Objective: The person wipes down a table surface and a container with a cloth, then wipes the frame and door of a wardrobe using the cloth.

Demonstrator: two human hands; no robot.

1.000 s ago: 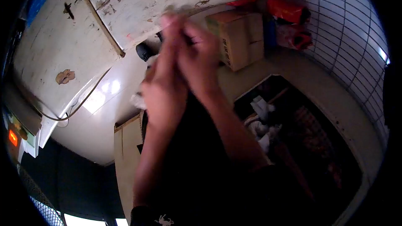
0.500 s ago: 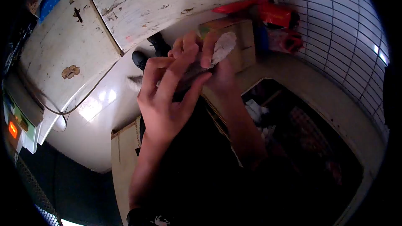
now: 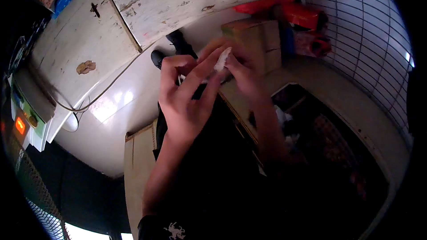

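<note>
Both my hands meet in front of my body, above my lap. Between their fingertips is a small whitish, rough-textured piece point(image 3: 223, 60), mostly covered by the fingers; its exact kind cannot be made out. My left hand point(image 3: 187, 93) has its fingers bent and pinches the piece from the left. From the right, my right hand point(image 3: 242, 73) closes its thumb and fingers on the same piece, slightly blurred. A bit of something pale also shows by the left fingers.
A worn white wooden table point(image 3: 178, 0) stands ahead, with black shoes point(image 3: 178, 44) below its edge. An open box point(image 3: 356, 138) of dark cloth lies at right. Beyond are a cardboard box point(image 3: 262, 40), red packages point(image 3: 302, 18) and a tiled wall point(image 3: 364, 31).
The whitish piece has turned and shows less of itself between the fingers. My right hand's thumb and fingers now pinch it from the right. The whole view has shifted slightly.
</note>
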